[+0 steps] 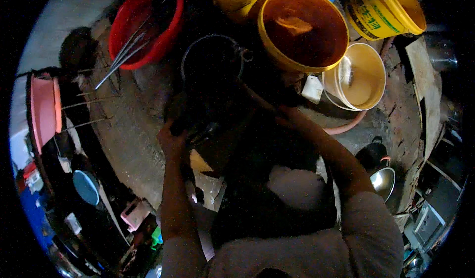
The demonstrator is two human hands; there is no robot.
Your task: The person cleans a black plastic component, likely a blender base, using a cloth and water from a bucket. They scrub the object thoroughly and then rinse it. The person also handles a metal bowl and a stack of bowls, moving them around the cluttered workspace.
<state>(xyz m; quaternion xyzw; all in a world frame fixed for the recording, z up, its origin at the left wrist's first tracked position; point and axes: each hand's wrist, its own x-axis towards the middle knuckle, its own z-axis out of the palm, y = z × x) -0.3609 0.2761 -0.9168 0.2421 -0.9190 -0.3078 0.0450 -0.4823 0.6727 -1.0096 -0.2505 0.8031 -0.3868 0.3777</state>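
Note:
Deep shadow covers the middle of the view. A dark round pot (212,61) shows there mainly by its thin rim, with a small ring at its right side. My left hand (172,135) is below and to the left of the pot, against a dark shape that I cannot make out. On the other side, my right hand (287,113) sits in shadow near a pale, thin stick-like edge (258,97). The fingers of both hands are hidden by darkness, so any hold on these things cannot be told.
A red basin (115,46) with a metal whisk (124,55) stands upper left. Yellow buckets (262,33) and a cream bucket (380,66) with liquid stand upper right. A hose (349,126) crosses the floor. A metal bowl (386,183) lies right; a pink basin (42,107) is left.

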